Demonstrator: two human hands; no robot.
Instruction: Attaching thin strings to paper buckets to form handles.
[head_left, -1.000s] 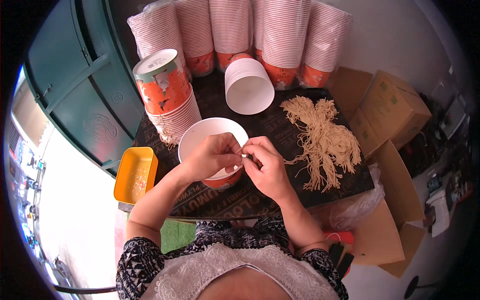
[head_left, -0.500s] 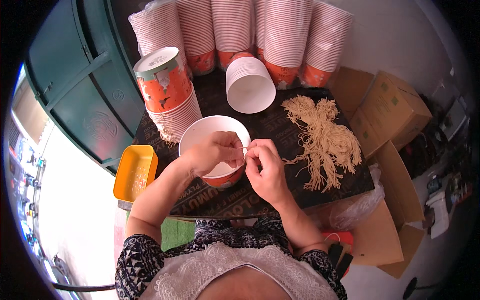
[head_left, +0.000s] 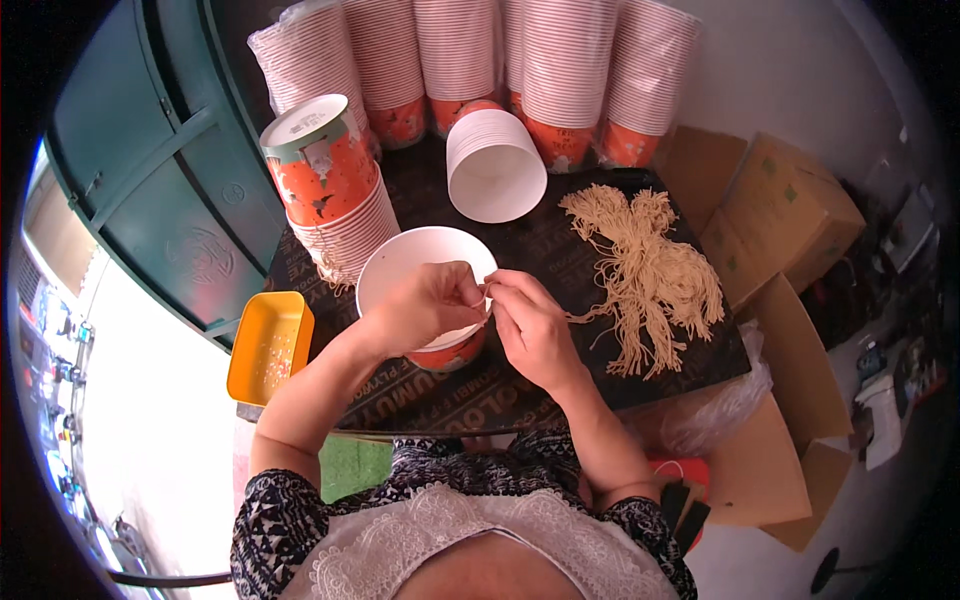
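An orange paper bowl with a white inside (head_left: 405, 265) stands on the dark board (head_left: 560, 250) in front of me. My left hand (head_left: 425, 305) grips its near rim, fingers curled over the edge. My right hand (head_left: 530, 325) pinches at the same spot on the rim, fingertips meeting the left hand's; a thin beige string seems to be between them, too small to tell for sure. A pile of beige string pieces (head_left: 650, 275) lies to the right of my right hand.
A stack of white bowls (head_left: 495, 165) lies on its side behind. A tilted stack of orange bowls (head_left: 330, 195) leans at the left. Tall wrapped bowl stacks (head_left: 560, 70) line the back. A yellow tray (head_left: 268, 345) sits low left; cardboard boxes (head_left: 780, 210) stand at right.
Both hands stay pinched at the bowl's rim, with only small finger movements. The bowl has barely shifted.
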